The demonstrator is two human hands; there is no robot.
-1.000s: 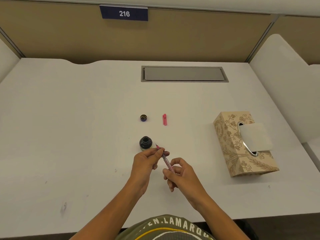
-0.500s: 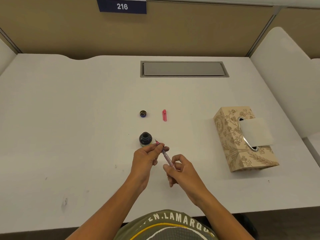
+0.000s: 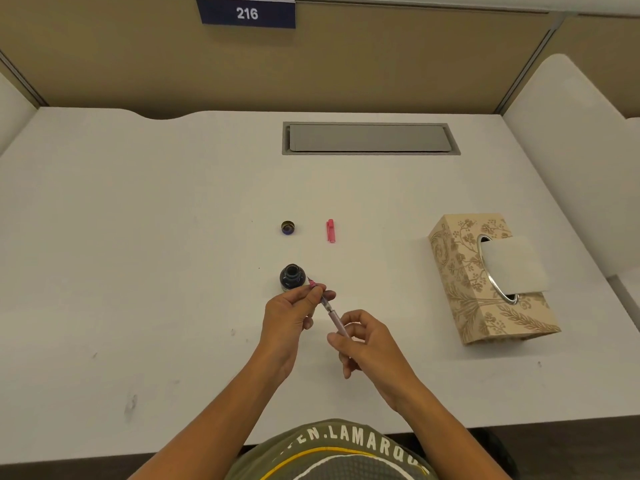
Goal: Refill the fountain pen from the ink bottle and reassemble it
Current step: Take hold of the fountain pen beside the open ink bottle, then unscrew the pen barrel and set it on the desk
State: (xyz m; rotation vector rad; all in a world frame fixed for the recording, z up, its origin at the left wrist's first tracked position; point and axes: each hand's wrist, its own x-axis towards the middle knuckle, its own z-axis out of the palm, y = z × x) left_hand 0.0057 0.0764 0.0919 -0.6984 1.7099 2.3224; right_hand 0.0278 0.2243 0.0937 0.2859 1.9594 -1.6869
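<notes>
An open dark ink bottle [image 3: 292, 277] stands on the white desk [image 3: 138, 237]. Its small round cap [image 3: 287, 227] lies farther back, and a pink pen cap [image 3: 330, 231] lies to the right of that. I hold the pink fountain pen [image 3: 329, 310] slanted over the desk, nib end up-left beside the bottle. My left hand [image 3: 292, 315] pinches the front section near the nib. My right hand [image 3: 369, 344] grips the rear barrel. The nib is outside the bottle, just right of its mouth.
A patterned tissue box [image 3: 485, 275] with a tissue sticking out sits at the right. A grey cable hatch [image 3: 370, 138] is set into the desk at the back. White dividers stand at both sides, and the desk's front edge is near my body.
Both hands stay on the pen in nearly the same pose. The right hand's fingers have shifted slightly along the barrel. The camera view has tilted a little.
</notes>
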